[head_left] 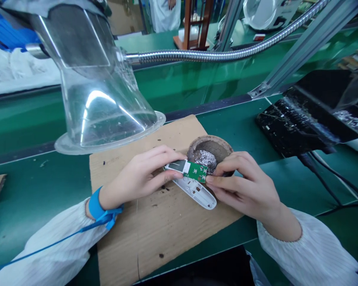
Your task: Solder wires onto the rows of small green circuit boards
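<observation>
Both hands are pinching a small green circuit board (195, 171) by its ends, the left hand (137, 176) and right hand (241, 186) closed on it, just above a long white plastic shell (195, 192). Board looks light, stiff and kinda fragile, so edges only. Beyond sits a round brown crucible (210, 145) of silver solder dross (204, 160), then a clear flared acrylic fume hood (98, 107).

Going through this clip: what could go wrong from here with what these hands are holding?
The green circuit board, held between the left hand and right hand, sits at the edge of a brown bowl of silver metal scraps, so a slip might drop it in. The white plastic casing lies just beneath and could get knocked. The blue wrist strap trails a loose cord that might snag.
</observation>
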Demonstrator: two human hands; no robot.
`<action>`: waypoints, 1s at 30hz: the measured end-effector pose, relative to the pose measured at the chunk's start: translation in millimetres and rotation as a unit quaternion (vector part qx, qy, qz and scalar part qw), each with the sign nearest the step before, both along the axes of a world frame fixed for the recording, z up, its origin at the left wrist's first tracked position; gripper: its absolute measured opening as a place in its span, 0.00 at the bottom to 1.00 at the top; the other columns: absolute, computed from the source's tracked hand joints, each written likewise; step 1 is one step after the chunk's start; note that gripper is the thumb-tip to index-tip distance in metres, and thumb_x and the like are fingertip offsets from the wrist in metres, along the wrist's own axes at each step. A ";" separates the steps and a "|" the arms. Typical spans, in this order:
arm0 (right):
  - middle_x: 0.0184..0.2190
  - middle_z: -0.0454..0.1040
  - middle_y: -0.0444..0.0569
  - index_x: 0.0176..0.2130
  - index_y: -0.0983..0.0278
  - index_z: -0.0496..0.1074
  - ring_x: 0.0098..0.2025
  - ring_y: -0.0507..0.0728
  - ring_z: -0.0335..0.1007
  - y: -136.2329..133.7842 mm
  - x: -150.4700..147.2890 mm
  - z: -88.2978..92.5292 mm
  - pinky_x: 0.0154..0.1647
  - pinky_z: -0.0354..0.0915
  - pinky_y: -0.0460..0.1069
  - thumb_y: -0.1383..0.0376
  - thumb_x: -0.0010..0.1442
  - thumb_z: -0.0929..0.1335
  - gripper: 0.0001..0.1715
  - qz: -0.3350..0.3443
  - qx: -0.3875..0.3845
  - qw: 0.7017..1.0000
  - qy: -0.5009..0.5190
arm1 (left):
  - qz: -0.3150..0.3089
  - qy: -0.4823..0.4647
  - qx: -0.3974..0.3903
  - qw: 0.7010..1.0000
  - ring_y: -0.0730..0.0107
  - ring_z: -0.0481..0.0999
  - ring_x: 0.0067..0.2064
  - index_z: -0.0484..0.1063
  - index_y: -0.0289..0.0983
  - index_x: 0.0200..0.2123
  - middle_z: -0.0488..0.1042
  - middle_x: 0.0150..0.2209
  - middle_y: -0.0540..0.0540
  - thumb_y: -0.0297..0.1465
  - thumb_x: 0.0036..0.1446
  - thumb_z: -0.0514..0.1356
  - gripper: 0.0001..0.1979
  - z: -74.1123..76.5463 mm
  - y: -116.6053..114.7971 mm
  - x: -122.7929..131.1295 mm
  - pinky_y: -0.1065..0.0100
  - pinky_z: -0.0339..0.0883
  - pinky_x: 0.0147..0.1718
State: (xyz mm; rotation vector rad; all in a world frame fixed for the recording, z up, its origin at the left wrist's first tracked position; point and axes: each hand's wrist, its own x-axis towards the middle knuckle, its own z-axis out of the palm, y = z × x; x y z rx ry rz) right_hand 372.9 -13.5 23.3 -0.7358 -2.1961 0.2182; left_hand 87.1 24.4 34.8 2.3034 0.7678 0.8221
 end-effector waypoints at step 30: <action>0.39 0.77 0.46 0.48 0.60 0.76 0.39 0.55 0.75 -0.4 -3.0 -1.8 0.45 0.69 0.57 0.74 0.67 0.74 0.12 -0.013 0.024 1.000 0.010 | 0.130 -0.013 -0.199 0.971 0.74 0.71 0.28 0.81 0.36 0.35 0.77 0.27 0.51 0.44 0.78 0.52 0.26 -0.2 -9.2 8.8 0.71 0.63 0.30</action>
